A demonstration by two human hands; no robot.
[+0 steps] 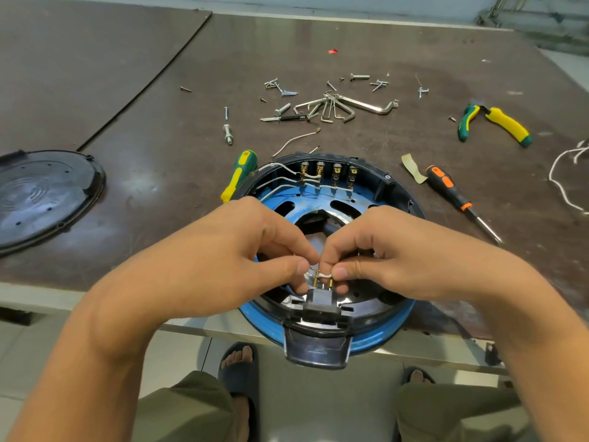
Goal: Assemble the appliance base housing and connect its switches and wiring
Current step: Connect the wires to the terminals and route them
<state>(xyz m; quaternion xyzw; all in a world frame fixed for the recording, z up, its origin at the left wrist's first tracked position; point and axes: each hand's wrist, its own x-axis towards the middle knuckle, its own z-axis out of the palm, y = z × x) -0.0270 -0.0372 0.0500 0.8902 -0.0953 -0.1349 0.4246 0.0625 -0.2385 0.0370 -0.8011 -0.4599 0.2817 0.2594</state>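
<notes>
The round blue and black base housing (376, 333) lies open side up at the table's near edge, overhanging it. A row of several switches (328, 172) with brass terminals sits along its far wall, with white wires (280, 178) running to them. At the near wall a black socket block (322, 301) carries upright brass pins. My left hand (242, 253) and my right hand (379, 253) meet just above those pins. Both pinch a short white wire (325, 275) with brass connectors between thumb and fingers. The housing's middle is partly hidden by my hands.
A black round cover (41, 193) lies at the left. Loose screws (280, 89), hex keys (338, 106) and a bolt (228, 134) are scattered behind the housing. A green-yellow screwdriver (239, 175), an orange-black screwdriver (452, 193), pliers (497, 124) and white cord (564, 180) lie around.
</notes>
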